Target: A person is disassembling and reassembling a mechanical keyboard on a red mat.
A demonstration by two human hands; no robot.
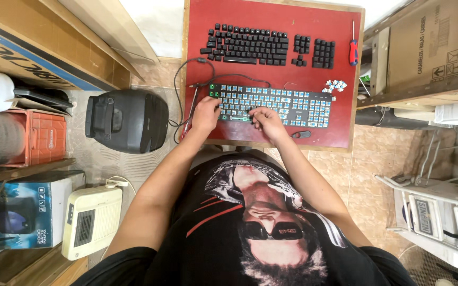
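Nearest the body, at six o'clock on the red table [340,137], both hands rest on the bare keyboard [271,103], its blue switches showing with the caps off. The left hand [206,114] lies flat on the board's left end, fingers spread and loosely apart, steadying rather than gripping. The right hand [266,121] is curled at the front edge near the middle, fingertips drawn together as if pinching something small; what they clamp is too small to tell. A small dark tool [300,134] lies just beside the right wrist, at four o'clock. The cable [186,87] loops off at nine o'clock. A heap of pale loose parts [335,85] sits at two o'clock by the board's right end. Farther on, at twelve, the black keycaps [261,45] lie laid out in rows, a red-handled screwdriver [353,50] at one o'clock.

Risks, as I judge them: a slipping pinch could bend a switch, and a sleeveless elbow sweep could scatter the small parts.
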